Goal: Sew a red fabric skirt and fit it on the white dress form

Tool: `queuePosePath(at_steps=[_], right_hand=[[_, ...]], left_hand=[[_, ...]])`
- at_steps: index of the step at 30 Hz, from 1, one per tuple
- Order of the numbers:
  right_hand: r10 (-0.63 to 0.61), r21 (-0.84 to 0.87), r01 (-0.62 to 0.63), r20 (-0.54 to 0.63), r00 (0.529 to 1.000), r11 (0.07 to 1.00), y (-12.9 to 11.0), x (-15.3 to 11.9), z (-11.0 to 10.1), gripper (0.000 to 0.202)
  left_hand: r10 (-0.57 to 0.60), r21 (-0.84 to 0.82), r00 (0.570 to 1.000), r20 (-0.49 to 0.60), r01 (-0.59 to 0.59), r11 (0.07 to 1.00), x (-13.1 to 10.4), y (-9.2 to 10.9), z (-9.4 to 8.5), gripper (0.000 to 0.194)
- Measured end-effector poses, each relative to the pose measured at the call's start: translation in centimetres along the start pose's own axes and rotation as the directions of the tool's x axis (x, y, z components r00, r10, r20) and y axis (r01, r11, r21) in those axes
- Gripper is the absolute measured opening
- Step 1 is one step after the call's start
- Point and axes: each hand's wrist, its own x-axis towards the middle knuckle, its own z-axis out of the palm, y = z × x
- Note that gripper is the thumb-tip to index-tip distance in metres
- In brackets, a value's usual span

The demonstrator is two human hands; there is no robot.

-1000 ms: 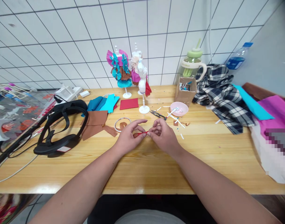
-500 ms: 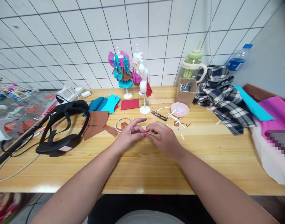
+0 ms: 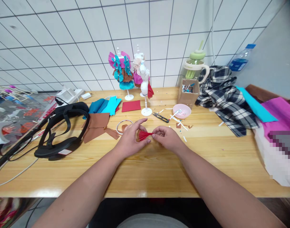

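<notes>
A small red pleated piece of crepe paper [image 3: 144,135] spreads like a fan between my hands above the table. My right hand [image 3: 167,137] pinches its narrow twisted end between thumb and fingers. Around the wide end, my left hand [image 3: 130,139] is open, its thumb and index finger apart; whether its hidden fingers touch the paper I cannot tell. Just beyond the hands stands a bare white mini mannequin [image 3: 145,79] on a round base. Thread snips [image 3: 161,117] lie to its right, and a flat red paper piece [image 3: 131,106] is to its left.
Two dressed mannequins [image 3: 123,71] stand at the tiled wall. A pink bowl [image 3: 182,114], paper scraps and a cardboard box [image 3: 188,96] are on the right, before a plaid cloth [image 3: 227,91]. Left are brown paper [image 3: 97,122], a white ring [image 3: 118,129] and a black headset [image 3: 61,139].
The red paper, mostly hidden in the fingers before, now shows fanned out. My left thumb and fingers have spread apart, while my right hand keeps the narrow end pinched.
</notes>
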Motion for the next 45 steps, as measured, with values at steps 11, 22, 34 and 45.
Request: queuePosePath(at_steps=[11,22,34,45], right_hand=[[-0.003,-0.439,-0.015,-0.041,0.999,0.898,0.4,-0.3,-0.5,0.010],[-0.054,-0.400,0.009,-0.101,0.993,0.916,0.0,-0.3,-0.5,0.015],[-0.116,-0.378,0.089,-0.049,0.992,0.922,0.0,-0.4,-0.2,0.015],[-0.156,-0.374,0.142,-0.007,0.988,0.916,-0.3,-0.7,0.0,0.016]], left_hand=[[-0.072,0.154,0.993,0.090,0.058,0.986,0.2,-0.5,-0.2,0.066],[-0.311,0.706,0.947,-0.081,0.275,0.653,0.6,-2.3,-4.5,0.071],[-0.217,0.665,0.957,-0.190,0.288,0.689,0.9,-2.1,-4.3,0.059],[-0.044,0.468,0.806,-0.591,0.386,0.795,0.8,-2.5,-5.7,0.042]])
